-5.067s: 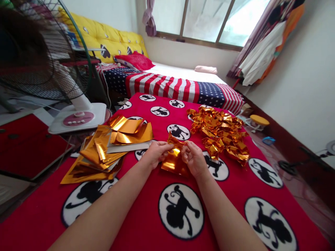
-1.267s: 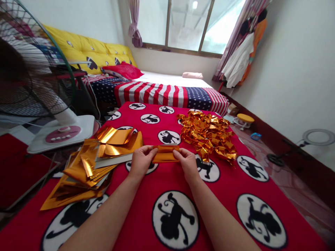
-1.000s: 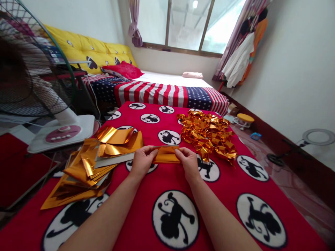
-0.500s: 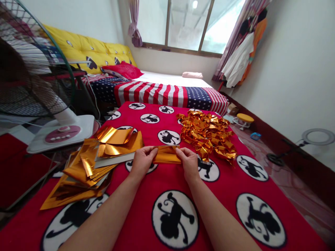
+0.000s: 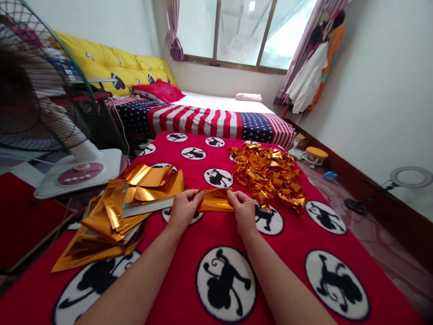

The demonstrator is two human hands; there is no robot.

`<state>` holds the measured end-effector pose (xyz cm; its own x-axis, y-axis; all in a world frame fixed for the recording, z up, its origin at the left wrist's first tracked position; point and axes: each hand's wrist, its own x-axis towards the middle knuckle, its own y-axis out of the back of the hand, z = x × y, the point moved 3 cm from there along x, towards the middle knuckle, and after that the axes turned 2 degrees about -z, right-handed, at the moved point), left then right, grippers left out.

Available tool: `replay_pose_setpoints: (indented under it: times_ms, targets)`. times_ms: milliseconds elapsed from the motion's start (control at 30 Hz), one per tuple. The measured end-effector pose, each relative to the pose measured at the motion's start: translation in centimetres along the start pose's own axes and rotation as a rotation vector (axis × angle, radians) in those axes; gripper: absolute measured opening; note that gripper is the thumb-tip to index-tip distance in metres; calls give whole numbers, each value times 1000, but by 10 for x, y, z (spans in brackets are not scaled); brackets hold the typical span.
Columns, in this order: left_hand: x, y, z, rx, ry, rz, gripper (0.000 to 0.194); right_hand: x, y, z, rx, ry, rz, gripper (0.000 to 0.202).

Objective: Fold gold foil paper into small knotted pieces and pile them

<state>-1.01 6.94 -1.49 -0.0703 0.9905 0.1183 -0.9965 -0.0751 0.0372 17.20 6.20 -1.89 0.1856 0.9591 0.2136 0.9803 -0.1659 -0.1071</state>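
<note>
Between my hands, a sheet of gold foil paper (image 5: 215, 200) stretches sideways over the red cloth. My left hand (image 5: 184, 208) pinches its left end between thumb and fingers, and my right hand (image 5: 244, 209) pinches the right end. A loose stack of gold foil sheets (image 5: 113, 216), some showing pale undersides, lies to the left, its nearest edge close to my left hand. Beyond my right hand is a heap of folded gold foil pieces (image 5: 270, 174) with pointed, crinkled ends.
The red cloth (image 5: 284, 280) with black-and-white monkey circles covers the table. A fan (image 5: 81, 164) stands close on the left. Behind the table is a bed (image 5: 216, 99) with a striped and starred cover. A yellow stool (image 5: 317, 152) and a ring light (image 5: 411, 177) are at right.
The upper edge of the foil paper has shifted slightly, and more gold shows along it. Both hands stay in about the same place.
</note>
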Motion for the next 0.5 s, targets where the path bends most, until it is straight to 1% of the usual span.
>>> replay_pose_setpoints:
  times_ms: [67, 167, 300, 500]
  targets:
    - [0, 0, 0, 0, 1, -2, 28, 0, 0, 1, 24, -8, 8, 30]
    - [-1, -1, 0, 10, 0, -10, 27, 0, 2, 1, 18, 0, 35, 27]
    - [0, -1, -1, 34, -17, -7, 27, 1, 4, 1, -52, 30, 60, 28]
    - [1, 0, -5, 29, -12, 2, 27, 0, 5, 0, -54, 41, 78, 30]
